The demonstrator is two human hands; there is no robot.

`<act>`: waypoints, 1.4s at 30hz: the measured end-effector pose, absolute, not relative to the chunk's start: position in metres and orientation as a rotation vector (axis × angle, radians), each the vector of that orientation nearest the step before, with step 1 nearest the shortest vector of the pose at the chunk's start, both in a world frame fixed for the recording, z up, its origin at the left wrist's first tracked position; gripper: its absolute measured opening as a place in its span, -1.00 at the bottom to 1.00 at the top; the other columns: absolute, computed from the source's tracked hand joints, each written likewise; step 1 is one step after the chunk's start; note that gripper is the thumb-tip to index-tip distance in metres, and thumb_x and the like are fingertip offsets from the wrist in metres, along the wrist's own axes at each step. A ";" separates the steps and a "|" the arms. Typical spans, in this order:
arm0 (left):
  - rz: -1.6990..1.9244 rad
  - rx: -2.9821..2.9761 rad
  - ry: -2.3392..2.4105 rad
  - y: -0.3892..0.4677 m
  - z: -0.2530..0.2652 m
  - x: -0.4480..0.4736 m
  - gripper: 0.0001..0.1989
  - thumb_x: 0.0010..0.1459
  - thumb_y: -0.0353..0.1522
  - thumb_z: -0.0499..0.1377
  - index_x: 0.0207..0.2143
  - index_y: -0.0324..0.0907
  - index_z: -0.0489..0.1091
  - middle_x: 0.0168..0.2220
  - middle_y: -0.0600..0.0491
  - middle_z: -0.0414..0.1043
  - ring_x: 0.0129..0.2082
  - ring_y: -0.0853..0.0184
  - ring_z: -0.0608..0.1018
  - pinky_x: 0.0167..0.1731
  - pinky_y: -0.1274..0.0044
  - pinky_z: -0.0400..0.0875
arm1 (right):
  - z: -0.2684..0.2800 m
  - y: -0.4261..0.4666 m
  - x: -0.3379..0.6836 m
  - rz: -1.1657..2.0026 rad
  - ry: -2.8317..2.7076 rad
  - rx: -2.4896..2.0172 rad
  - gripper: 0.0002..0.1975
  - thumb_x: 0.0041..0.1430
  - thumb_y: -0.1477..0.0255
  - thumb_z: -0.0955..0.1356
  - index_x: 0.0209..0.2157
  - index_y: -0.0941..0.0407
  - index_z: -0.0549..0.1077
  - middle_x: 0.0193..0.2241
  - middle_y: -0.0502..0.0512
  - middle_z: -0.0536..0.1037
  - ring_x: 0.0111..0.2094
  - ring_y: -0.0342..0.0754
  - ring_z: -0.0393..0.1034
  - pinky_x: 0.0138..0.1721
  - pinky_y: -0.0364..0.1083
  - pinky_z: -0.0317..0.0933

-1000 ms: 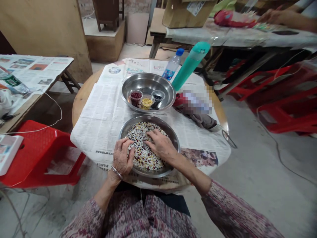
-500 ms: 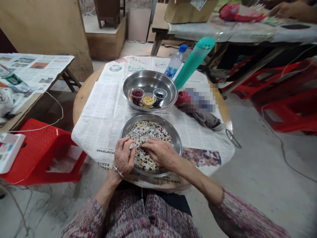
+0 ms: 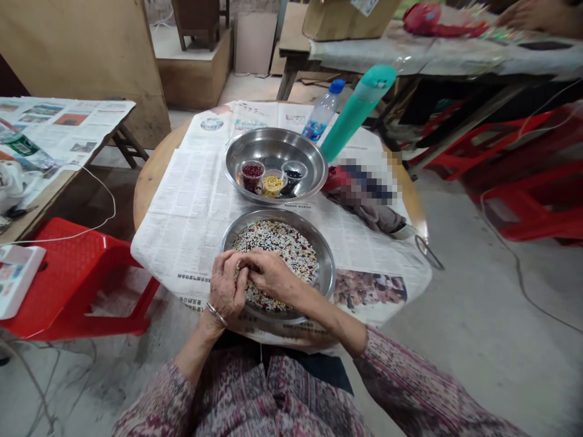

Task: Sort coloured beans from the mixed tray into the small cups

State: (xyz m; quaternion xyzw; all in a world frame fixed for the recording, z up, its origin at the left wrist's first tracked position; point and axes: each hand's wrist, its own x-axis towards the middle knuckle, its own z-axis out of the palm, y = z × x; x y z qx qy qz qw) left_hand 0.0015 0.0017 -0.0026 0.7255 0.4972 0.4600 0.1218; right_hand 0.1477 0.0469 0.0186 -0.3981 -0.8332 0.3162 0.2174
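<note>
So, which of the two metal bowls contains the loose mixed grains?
The nearer bowl, over which the left hand and right hand meet; the farther bowl holds three small cups.

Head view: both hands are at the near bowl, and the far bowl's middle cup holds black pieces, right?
Not quite: the head view shows yellow pieces in that middle cup. The left hand and right hand are at the near bowl.

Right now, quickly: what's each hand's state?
Left hand: curled at the left edge of the near steel basin; contents hidden.
Right hand: curled, close against the left; holding cannot be told.
</note>
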 end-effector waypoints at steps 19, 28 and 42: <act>1.302 2.160 1.453 0.002 0.000 0.001 -0.74 0.34 -0.39 -0.03 0.05 -0.20 0.25 -0.03 -0.12 0.31 0.03 0.22 0.38 0.09 0.30 0.33 | 0.020 0.057 0.212 0.361 -2.334 -1.600 -0.75 0.22 0.41 0.31 -0.08 0.17 0.45 -0.14 0.27 0.45 -0.08 0.13 0.34 -0.08 0.07 0.29; 1.276 2.178 1.472 0.002 0.000 0.001 -0.75 0.35 -0.37 -0.04 0.03 -0.19 0.26 -0.04 -0.11 0.33 0.01 0.22 0.39 0.07 0.30 0.34 | 0.051 0.012 0.203 0.865 -2.572 -1.136 -0.80 0.21 0.55 0.29 -0.18 0.10 0.50 -0.25 0.10 0.52 -0.20 -0.06 0.41 -0.15 -0.07 0.27; 1.279 2.205 1.462 0.002 0.002 0.002 -0.77 0.34 -0.41 -0.02 0.00 -0.20 0.30 -0.06 -0.10 0.34 0.01 0.23 0.39 0.07 0.32 0.33 | 0.033 0.077 0.188 0.266 -2.422 -1.597 -0.67 0.28 0.45 0.22 0.02 0.08 0.46 -0.03 0.18 0.49 0.00 0.09 0.28 -0.08 0.02 0.25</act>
